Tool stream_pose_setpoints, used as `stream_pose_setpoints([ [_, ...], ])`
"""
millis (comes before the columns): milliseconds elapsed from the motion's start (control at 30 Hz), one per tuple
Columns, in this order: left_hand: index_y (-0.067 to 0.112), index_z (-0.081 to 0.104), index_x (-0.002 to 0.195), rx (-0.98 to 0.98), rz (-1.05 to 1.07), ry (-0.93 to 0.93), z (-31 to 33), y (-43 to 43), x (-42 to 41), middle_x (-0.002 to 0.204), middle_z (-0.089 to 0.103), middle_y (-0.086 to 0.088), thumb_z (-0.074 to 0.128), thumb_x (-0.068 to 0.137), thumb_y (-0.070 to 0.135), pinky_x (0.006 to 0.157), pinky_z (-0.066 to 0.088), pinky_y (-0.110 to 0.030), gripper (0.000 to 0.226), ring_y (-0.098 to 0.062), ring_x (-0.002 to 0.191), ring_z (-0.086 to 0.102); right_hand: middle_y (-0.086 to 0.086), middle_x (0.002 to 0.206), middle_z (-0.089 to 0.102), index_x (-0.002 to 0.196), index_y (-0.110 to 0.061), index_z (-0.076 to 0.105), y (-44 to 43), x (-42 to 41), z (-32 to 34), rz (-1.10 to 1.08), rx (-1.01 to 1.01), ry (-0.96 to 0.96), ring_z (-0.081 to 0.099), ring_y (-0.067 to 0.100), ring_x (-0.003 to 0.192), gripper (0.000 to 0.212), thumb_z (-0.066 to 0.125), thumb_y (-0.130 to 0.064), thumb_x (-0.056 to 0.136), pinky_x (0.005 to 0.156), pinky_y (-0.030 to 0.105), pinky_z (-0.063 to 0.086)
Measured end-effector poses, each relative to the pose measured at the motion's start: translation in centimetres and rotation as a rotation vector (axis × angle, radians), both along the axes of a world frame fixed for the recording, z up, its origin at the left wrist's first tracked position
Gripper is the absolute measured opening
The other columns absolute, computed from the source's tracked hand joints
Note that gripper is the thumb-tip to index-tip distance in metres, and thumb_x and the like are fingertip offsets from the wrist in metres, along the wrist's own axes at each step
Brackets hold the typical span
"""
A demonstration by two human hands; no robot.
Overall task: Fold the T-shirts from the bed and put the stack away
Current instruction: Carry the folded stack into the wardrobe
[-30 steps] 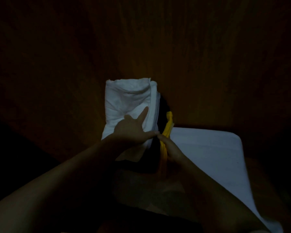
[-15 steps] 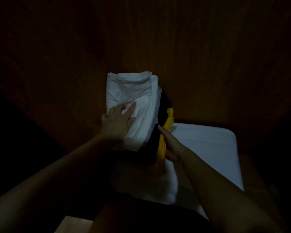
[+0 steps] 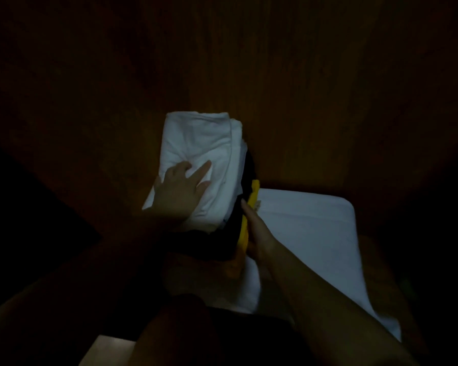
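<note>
White folded T-shirt (image 3: 204, 138) on top of the stack (image 3: 236, 180), the brightest thing in a very dim view. Below it a black folded garment (image 3: 229, 231), then a yellow one (image 3: 254, 191) showing only as a thin edge down the stack's right side. The stack sits against dark brown wood panelling (image 3: 275, 75), its far end close to the back wall.

Left hand (image 3: 179, 192): palm down, flat on the near left part of the white T-shirt. Fingers (image 3: 202, 169) straight and spread fairly wide, the index pointing up and right, the thumb (image 3: 202, 186) out to the side. It grips nothing and presses on the cloth.

Right hand (image 3: 259, 233): laid edge-on against the right side of the stack, touching the yellow layer. Its one clearly visible finger (image 3: 246, 207) lies straight along the yellow edge. The thumb and the rest of the hand are lost in shadow, so I cannot tell whether any of them hook under the stack.

White folded cloth (image 3: 315, 228), flat, just beside the stack on the right, touching the right hand's outer side.

Two small dark specks on the white T-shirt near its right edge, too small to read.

Pale patch (image 3: 106, 350) at the bottom left edge, kind unclear.
</note>
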State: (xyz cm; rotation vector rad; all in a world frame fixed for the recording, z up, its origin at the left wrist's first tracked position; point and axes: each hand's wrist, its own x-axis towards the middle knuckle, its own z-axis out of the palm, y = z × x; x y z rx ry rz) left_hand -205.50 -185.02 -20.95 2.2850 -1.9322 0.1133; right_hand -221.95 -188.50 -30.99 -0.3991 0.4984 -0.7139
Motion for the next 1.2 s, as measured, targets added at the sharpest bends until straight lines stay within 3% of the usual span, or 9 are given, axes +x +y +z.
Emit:
stream_pose_setpoints([
  [200,0.028,0.006,0.149,-0.056,-0.006,-0.028,1.4,-0.7,0.8,0.131,0.047,-0.009,0.027,0.092,0.06,0.096,0.034,-0.042,0.069,-0.029,0.117,0.045,0.015,0.14,0.047,0.134,-0.016,0.051,-2.3,-0.3,-0.2,-0.049,0.079,-0.048,0.044,0.034,0.13,0.063,0.04,-0.06,0.09,0.113,0.049,0.027],
  [300,0.019,0.022,0.148,-0.152,0.042,-0.009,1.4,-2.7,0.6,0.111,0.056,-0.018,0.035,0.092,0.056,0.084,0.041,-0.043,0.068,-0.034,0.099,0.054,0.015,0.126,0.06,0.117,-0.012,0.066,-2.9,0.1,0.1,-0.044,0.112,-0.147,0.053,0.031,0.119,0.062,0.04,-0.059,0.088,0.101,0.047,0.042],
  [400,0.016,0.055,0.13,-0.338,-0.082,-0.172,-0.2,-3.2,-0.1,0.089,0.058,-0.019,0.035,0.088,0.048,0.065,0.046,-0.041,0.055,-0.036,0.074,0.057,0.015,0.135,0.053,0.131,-0.012,0.055,-3.2,0.9,1.1,0.004,0.104,-0.141,0.054,0.031,0.121,0.064,0.04,-0.059,0.091,0.105,0.046,0.039],
  [533,0.018,0.056,0.128,-0.557,-0.206,-0.286,0.2,-3.8,0.7,0.115,0.059,-0.022,0.041,0.092,0.041,0.078,0.047,-0.045,0.045,-0.038,0.097,0.059,0.019,0.127,0.059,0.126,-0.01,0.059,-4.9,1.1,2.3,-0.003,0.071,-0.1,0.06,0.032,0.112,0.056,0.064,-0.042,0.081,0.093,0.044,0.051],
  [633,0.021,0.061,0.122,-0.458,-0.227,-0.265,-1.1,-4.0,0.4,0.128,0.054,-0.023,0.041,0.094,0.044,0.089,0.046,-0.049,0.042,-0.038,0.113,0.055,0.013,0.095,0.069,0.118,-0.007,0.061,-6.0,2.1,1.3,-0.03,0.006,0.134,0.071,0.019,0.077,0.034,0.05,-0.027,0.094,0.064,0.029,0.058],
  [767,0.026,0.064,0.118,-0.223,-0.19,-0.074,-0.7,-4.5,0.6,0.144,0.037,-0.021,0.042,0.088,0.056,0.093,0.042,-0.056,0.048,-0.038,0.124,0.045,0.007,0.146,0.039,0.147,-0.03,0.024,-6.3,2.6,0.0,-0.14,-0.196,0.38,0.05,0.026,0.124,0.085,0.07,-0.049,0.078,0.1,0.046,0.045],
  [867,0.03,0.041,0.138,-0.205,-0.154,0.042,1.8,-5.2,1.4,0.157,0.002,-0.007,0.053,0.084,0.058,0.096,0.042,-0.042,0.062,-0.026,0.127,0.041,0.001,0.155,0.021,0.148,-0.036,0.007,-5.2,2.0,0.6,-0.228,-0.307,0.464,0.032,0.028,0.137,0.111,0.078,-0.055,0.065,0.109,0.05,0.035],
  [1000,0.03,0.011,0.148,-0.19,-0.055,0.047,2.8,-6.9,1.5,0.156,0.015,-0.009,0.048,0.086,0.058,0.092,0.044,-0.04,0.077,-0.027,0.123,0.046,0.002,0.155,0.022,0.149,-0.03,0.007,-5.0,1.2,1.1,-0.337,-0.447,0.613,0.027,0.023,0.14,0.097,0.072,-0.041,0.078,0.111,0.047,0.033],
  [1200,0.022,0.038,0.141,-0.278,-0.095,-0.34,2.9,-8.2,2.5,0.118,0.058,-0.019,0.038,0.092,0.054,0.088,0.035,-0.046,0.059,-0.038,0.106,0.048,-0.007,0.151,0.029,0.144,-0.034,0.028,-5.2,0.3,5.9,-0.481,-0.644,0.694,0.03,0.011,0.135,0.061,0.057,-0.037,0.091,0.106,0.032,0.034],
])
